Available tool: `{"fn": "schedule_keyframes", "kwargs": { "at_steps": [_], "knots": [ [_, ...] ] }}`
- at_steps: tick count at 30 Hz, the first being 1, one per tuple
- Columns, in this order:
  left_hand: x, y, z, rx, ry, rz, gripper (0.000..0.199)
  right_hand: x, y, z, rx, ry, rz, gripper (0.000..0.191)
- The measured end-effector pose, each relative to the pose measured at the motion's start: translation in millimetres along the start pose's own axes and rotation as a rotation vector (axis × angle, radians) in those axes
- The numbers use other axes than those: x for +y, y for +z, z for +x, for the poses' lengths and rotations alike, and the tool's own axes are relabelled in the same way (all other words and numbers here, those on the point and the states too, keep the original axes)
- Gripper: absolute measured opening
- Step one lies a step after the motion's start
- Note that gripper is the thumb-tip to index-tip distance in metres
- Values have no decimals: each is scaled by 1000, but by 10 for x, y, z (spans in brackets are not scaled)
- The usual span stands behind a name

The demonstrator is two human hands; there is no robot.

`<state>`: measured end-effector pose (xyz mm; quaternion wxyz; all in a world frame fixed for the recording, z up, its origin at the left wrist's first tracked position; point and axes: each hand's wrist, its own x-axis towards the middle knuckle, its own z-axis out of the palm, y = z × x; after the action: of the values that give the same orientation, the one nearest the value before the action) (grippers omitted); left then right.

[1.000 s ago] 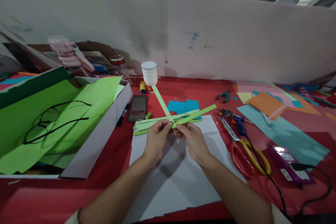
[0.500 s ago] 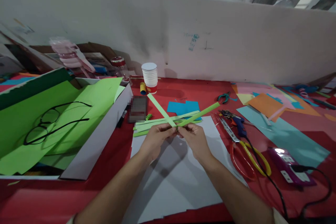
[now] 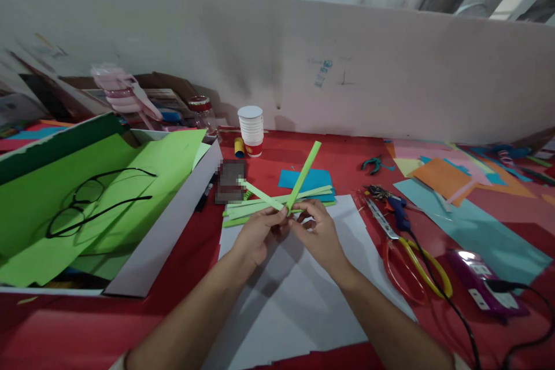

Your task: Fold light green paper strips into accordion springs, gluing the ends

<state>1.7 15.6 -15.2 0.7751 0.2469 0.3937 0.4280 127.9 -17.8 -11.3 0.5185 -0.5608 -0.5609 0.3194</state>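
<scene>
Two narrow green paper strips cross at my fingertips above the white paper sheets (image 3: 299,300). My left hand (image 3: 260,234) pinches them at the crossing, thumb on top. The bright green strip (image 3: 306,173) rises steeply up and right, while the paler strip (image 3: 260,193) slants to the upper left. Curled fingers of my right hand (image 3: 316,231) meet the strips' lower end from the right; its exact contact is partly hidden. Behind my hands lies a bundle of loose green paper strips (image 3: 238,209), close to blue paper pieces (image 3: 299,178).
To the left stands a box (image 3: 173,225) holding green paper and glasses (image 3: 82,202). Scissors (image 3: 401,243), a glue gun (image 3: 396,211), pliers (image 3: 372,165) and a purple corded device (image 3: 483,286) lie right. Stacked paper cups (image 3: 251,130) stand at the back.
The bright green strip has swung from leaning right to nearly upright. The paler strip now lies lower and flatter. My right fingers have shifted slightly and loosened around the crossing.
</scene>
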Motion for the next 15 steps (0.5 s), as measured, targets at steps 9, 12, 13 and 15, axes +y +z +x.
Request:
{"fn": "schedule_keyframes", "kwargs": {
  "at_steps": [9,12,13,15],
  "knots": [
    [23,19,-36,-3,-59,-55,14,51,-23,3,-10,-141,-124,18],
    [23,20,-40,-3,-52,-36,16,45,-25,11,-11,-159,-107,19],
    [23,20,-39,-13,-52,-27,16,42,-23,11,-7,-160,-97,19],
    [21,20,-33,-35,-54,-13,16,42,-22,10,2,-165,-82,20]
  ]
}}
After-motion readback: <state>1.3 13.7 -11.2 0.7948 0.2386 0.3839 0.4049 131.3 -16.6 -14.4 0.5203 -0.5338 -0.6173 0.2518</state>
